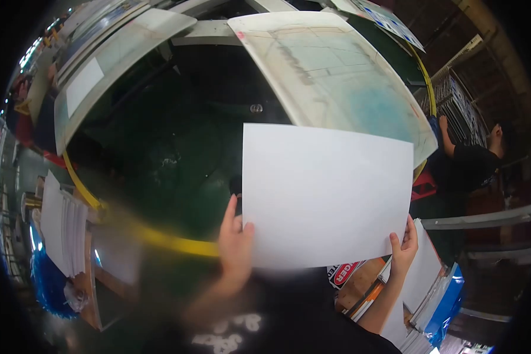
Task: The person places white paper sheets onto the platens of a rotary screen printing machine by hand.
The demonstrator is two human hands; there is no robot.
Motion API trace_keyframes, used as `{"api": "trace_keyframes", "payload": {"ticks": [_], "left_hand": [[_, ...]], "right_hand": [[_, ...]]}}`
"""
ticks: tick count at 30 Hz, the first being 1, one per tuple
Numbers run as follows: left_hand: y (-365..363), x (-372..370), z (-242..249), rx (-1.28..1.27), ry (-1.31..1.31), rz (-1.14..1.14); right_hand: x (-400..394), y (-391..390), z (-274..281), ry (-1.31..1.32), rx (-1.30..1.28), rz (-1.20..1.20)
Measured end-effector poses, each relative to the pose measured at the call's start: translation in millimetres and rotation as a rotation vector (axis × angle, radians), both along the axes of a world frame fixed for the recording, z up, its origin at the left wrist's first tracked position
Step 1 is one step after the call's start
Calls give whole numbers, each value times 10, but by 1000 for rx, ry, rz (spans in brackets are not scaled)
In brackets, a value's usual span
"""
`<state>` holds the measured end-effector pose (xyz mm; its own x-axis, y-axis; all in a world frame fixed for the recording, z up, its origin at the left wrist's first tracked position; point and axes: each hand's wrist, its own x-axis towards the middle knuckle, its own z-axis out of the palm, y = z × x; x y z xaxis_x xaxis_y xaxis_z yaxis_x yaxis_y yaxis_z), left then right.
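Note:
A blank white sheet [327, 194] is held up in front of my body. My left hand [236, 242] grips its lower left edge, the thumb on the front face and the other fingers partly behind. At the lower right corner my right hand [404, 245] pinches the sheet, thumb in front. The sheet's top edge overlaps the lower part of a large stained pale board [336, 71].
Another pale board [124, 65] at the upper left bears a white sheet [84, 87]. A yellow curved rail [183, 245] crosses in front. Stacked sheets stand lower left [62, 230] and lower right [422, 265]. A person [466, 159] is at the right.

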<state>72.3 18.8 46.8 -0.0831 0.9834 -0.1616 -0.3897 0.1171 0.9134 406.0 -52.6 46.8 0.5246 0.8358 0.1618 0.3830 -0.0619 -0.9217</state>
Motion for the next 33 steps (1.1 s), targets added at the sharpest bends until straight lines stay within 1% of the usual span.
{"api": "trace_keyframes", "payload": {"ticks": [2, 5, 8, 9, 10, 12, 13, 15, 18, 20, 26, 33], "left_hand": [[69, -60, -28, 46, -3, 7], [275, -201, -66, 151, 68, -15], [693, -598, 23, 281, 672, -277], [869, -707, 4, 434, 898, -293], [1052, -808, -30, 583, 1123, -311], [1391, -1009, -107, 610, 1291, -375], [1543, -1103, -153, 624, 1368, -361], [1808, -1284, -253, 650, 1522, -338], [2094, -1499, -338, 654, 1606, -376], [2191, -1553, -400, 659, 1611, -363], [2274, -1578, -545, 649, 1645, -375], [2311, -1564, -630, 686, 1670, -353]], "right_hand": [[-41, 145, -7, -11, 68, 45], [-90, 450, -26, -197, 83, 92], [-98, 840, -62, -214, 50, 87], [-133, 994, -32, -256, 37, 106], [-173, 1151, -31, -231, 39, 120], [-274, 1456, -40, -184, 42, 146], [-331, 1601, -49, -188, 26, 163], [-460, 1884, -86, -279, 3, 181], [-605, 2217, -155, -354, -44, 193], [-683, 2362, -207, -417, -89, 166], [-758, 2483, -256, -526, -136, 171], [-805, 2509, -275, -495, -159, 172]]}}
